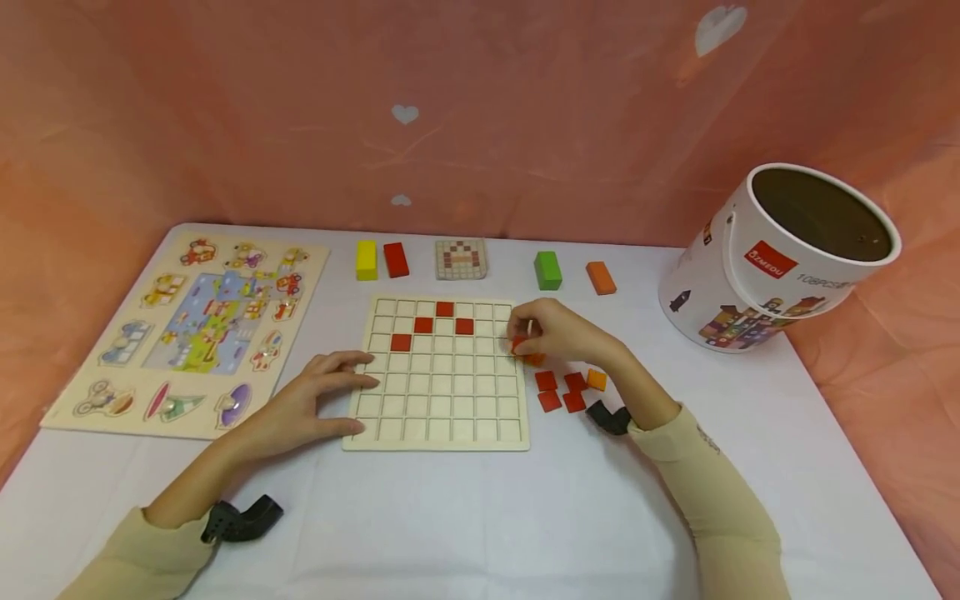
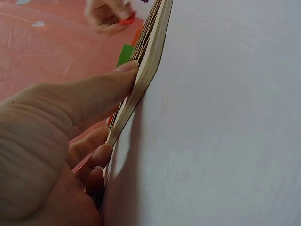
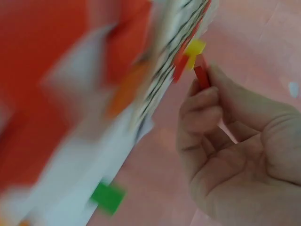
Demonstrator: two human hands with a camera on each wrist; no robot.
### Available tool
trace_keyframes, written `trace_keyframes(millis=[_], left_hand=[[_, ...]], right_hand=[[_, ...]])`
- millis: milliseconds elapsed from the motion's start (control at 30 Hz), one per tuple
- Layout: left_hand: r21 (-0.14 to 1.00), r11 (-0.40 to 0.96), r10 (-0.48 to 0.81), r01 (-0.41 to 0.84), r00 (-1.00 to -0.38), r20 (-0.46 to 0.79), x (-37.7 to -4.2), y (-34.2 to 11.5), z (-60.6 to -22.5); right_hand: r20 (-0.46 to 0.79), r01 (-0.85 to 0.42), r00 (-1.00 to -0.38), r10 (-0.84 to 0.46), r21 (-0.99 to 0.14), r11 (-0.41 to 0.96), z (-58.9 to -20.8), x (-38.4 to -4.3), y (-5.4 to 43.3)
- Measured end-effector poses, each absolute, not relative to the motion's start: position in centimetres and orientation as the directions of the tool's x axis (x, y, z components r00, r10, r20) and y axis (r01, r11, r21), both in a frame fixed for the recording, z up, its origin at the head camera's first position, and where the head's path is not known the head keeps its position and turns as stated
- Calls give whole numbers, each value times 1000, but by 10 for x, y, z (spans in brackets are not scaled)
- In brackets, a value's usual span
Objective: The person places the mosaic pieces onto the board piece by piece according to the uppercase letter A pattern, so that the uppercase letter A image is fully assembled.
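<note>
At the grid board's [image 1: 441,406] left edge, the left hand [image 1: 318,396] is rested with fingers extended, nothing being grasped. On the board, four red tiles [image 1: 423,325] are set toward the far side; most squares are unfilled. At the board's right edge, a red tile [image 1: 519,345] is pinched by the right hand [image 1: 558,329]; beyond it, loose red tiles [image 1: 546,381] and an orange tile [image 1: 596,380] lie unplaced. The left hand's contact with the board is shown by the left wrist view, not by the right.

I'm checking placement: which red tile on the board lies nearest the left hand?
The leftmost red tile, third row from top; the other three sit farther right.
</note>
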State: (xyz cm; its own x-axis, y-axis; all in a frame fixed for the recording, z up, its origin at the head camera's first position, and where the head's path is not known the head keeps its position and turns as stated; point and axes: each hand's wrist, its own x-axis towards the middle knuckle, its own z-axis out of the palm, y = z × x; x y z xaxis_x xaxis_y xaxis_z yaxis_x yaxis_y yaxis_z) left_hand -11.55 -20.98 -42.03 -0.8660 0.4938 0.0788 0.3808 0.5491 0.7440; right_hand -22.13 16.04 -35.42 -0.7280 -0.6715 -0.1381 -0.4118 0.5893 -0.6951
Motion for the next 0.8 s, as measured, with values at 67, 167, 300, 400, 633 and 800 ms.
trace_keyframes(millis=[67,167,300,400,633,800], left_hand=[[743,550,496,382,-865,77,-115,-210,-421],[736,555,497,388,-864,80,-115,-209,-420],[734,555,499,391,-863,83,-116,-208,-420],[733,555,497,394,-863,88,-116,-208,-419],[733,551,498,399,-862,95,-116,-209,-420],[730,552,499,402,-861,96,-116,-209,-420]], right_hand=[[-112,-438,-682,-723,-729,526,-351,-226,141],[-80,-456,-607,-791,-780,429,-348,-231,110],[-76,-457,-545,-835,-808,372,-351,-234,71],[-92,-467,-516,-852,-803,370,-356,-235,49],[-140,-481,-523,-841,-765,427,-367,-226,34],[-120,-585,-586,-801,-620,522,-364,-208,40]])
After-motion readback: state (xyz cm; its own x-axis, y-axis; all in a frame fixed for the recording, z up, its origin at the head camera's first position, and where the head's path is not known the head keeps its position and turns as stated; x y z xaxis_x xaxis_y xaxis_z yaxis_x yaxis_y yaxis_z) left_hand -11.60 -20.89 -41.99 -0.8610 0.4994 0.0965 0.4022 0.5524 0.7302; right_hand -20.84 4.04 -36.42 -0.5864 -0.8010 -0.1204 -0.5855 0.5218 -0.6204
